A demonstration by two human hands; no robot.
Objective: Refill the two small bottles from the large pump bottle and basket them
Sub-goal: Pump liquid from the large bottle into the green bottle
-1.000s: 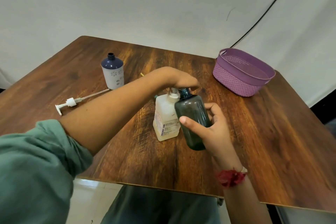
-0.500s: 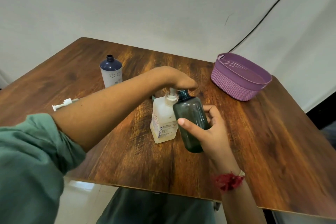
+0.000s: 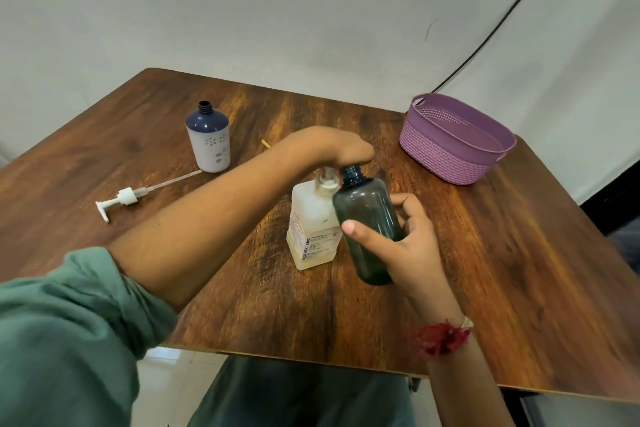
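Note:
The large pale pump bottle [image 3: 311,229] stands in the middle of the wooden table [image 3: 502,270]. My left hand [image 3: 346,149] rests on top of its pump head, fingers bent down over it and mostly hidden. My right hand [image 3: 405,246] grips a dark green translucent small bottle [image 3: 367,218], uncapped, tilted with its open neck right at the pump spout. The second small bottle [image 3: 207,140], white with a dark blue shoulder, stands uncapped at the back left. The purple basket [image 3: 446,149] sits at the back right; nothing shows inside it.
A loose white pump with its long tube [image 3: 138,194] lies on the table at the left, in front of the blue-and-white bottle. A black cable [image 3: 502,17] runs down the white backdrop behind the basket. The table's near edge lies just below my arms.
My hands and the bottles keep nearly the same pose. The view has shifted slightly, and the green bottle stays at the pump spout.

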